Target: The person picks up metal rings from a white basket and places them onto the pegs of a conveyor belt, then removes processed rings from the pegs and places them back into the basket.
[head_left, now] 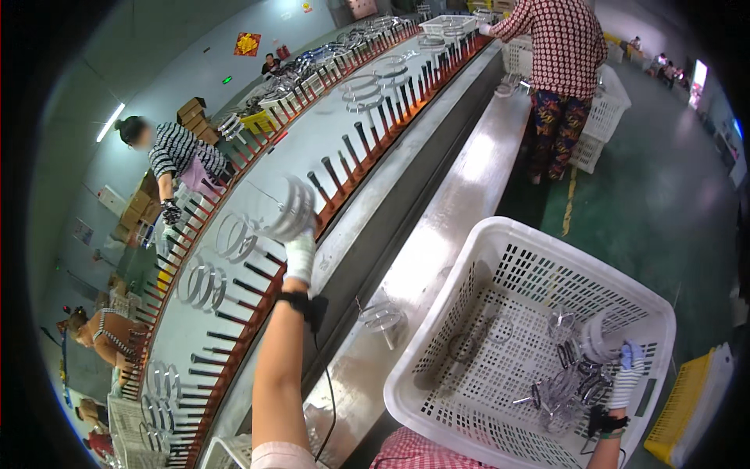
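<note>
My left hand [301, 256], in a pale glove, reaches over the near edge of the conveyor. Its fingers close round a stack of shiny metal rings [291, 209], slightly blurred. Beside that stack, more metal ring pieces [234, 237] lie on the conveyor's grey surface [258, 176]. My right hand [627, 374], in a striped glove, is down inside the white plastic basket [469, 270] at its right wall. It grips the side of a banded silvery ring stack [598, 340]; the fingertips are partly hidden. Loose metal ring parts [558, 395] lie around it in the basket.
Rows of dark upright pegs [332, 176] line both conveyor edges. A metal ledge [461, 176] runs alongside, bearing a ring piece [383, 319]. One person [558, 55] stands ahead at right; another [183, 152] works across the conveyor. A yellow crate [683, 399] sits right of the basket.
</note>
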Motion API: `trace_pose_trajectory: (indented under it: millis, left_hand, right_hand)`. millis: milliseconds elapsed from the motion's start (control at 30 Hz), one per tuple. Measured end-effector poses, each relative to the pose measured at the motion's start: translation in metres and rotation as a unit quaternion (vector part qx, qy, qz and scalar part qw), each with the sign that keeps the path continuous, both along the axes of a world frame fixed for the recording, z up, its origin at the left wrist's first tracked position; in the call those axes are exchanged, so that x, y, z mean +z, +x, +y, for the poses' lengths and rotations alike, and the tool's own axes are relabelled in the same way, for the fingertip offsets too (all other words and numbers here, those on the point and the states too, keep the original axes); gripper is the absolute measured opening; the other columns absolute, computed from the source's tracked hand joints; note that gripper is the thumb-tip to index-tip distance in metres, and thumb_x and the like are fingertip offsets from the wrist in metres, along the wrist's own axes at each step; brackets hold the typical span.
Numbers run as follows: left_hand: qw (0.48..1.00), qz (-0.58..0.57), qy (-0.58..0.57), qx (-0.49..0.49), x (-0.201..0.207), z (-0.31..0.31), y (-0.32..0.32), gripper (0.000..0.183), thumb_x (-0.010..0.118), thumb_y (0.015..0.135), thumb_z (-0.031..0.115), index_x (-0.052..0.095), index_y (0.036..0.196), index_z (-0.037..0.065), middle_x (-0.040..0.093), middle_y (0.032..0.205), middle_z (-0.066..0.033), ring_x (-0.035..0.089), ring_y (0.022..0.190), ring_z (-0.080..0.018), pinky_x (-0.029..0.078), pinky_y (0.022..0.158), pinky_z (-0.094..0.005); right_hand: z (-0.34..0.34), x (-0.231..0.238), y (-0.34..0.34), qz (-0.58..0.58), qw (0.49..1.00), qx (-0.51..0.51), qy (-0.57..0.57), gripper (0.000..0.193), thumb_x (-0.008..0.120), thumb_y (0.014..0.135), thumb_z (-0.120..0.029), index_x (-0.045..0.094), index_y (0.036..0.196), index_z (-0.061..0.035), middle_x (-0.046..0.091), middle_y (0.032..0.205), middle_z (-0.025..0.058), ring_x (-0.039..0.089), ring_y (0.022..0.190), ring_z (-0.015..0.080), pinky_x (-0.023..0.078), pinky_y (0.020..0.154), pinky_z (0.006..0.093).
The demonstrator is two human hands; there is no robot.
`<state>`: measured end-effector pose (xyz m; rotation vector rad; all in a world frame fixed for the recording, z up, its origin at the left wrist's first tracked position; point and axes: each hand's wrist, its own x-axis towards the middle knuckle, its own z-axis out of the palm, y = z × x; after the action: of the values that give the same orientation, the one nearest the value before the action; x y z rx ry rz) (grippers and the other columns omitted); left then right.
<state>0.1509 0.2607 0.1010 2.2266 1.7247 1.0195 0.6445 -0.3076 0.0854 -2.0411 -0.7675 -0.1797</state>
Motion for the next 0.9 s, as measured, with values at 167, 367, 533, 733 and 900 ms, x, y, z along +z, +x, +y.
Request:
trace_pose_trajectory:
  millis: [167,367,533,733,900]
  left_hand:
    - [0.98,-0.073,0.118,0.141,-0.026,0.083,-0.017,0.039,0.041,0.088,0.035,0.059,0.108,0.006,0.059,0.11,-0.0176,0.054,0.104,-0.0354,0.043,0.087,-0.0392]
    - [0.957,0.027,-0.084,0.276,-0.019,0.046,-0.008,0.037,0.047,0.086,0.037,0.063,0.091,0.003,0.064,0.087,-0.0205,0.06,0.083,-0.0373,0.047,0.071,-0.0425]
    - [0.986,-0.029,-0.06,0.155,-0.04,0.003,-0.014,0.039,0.051,0.085,0.024,0.047,0.116,0.0,0.055,0.108,-0.0246,0.055,0.099,-0.035,0.042,0.084,-0.038]
    - [0.865,-0.184,-0.3,-0.358,0.006,-0.211,0.055,0.059,0.056,0.085,0.017,0.027,0.135,0.002,0.04,0.131,-0.0203,0.037,0.124,-0.0273,0.03,0.101,-0.0335]
    - [0.81,-0.294,-0.358,-0.36,-0.018,-0.289,0.042,0.051,0.061,0.081,0.015,0.04,0.125,0.0,0.052,0.118,-0.022,0.053,0.109,-0.0282,0.043,0.087,-0.0353]
  right_hand:
    - [0.055,0.047,-0.113,0.198,0.974,0.031,0.107,0.024,0.053,0.088,-0.022,0.061,0.099,-0.0019,0.059,0.083,0.002,0.049,0.071,0.0078,0.039,0.062,0.021]
    - [0.072,0.05,-0.175,0.241,0.964,0.058,0.099,0.026,0.055,0.087,-0.025,0.061,0.099,-0.002,0.056,0.075,-0.0023,0.04,0.059,0.0028,0.034,0.053,0.0179]
    - [0.116,0.068,-0.194,0.266,0.955,0.107,0.079,0.024,0.056,0.086,-0.021,0.062,0.096,-0.0001,0.056,0.075,-0.0011,0.046,0.058,0.0055,0.038,0.052,0.0192]
    - [0.18,0.072,-0.208,0.421,0.866,0.228,0.147,0.023,0.053,0.087,-0.014,0.061,0.102,0.0014,0.062,0.081,0.004,0.053,0.061,0.0075,0.044,0.057,0.0206]
    - [0.217,0.069,-0.238,0.595,0.721,0.298,0.194,0.025,0.054,0.088,-0.016,0.059,0.105,0.0012,0.062,0.084,0.0044,0.052,0.06,0.0063,0.044,0.056,0.0192]
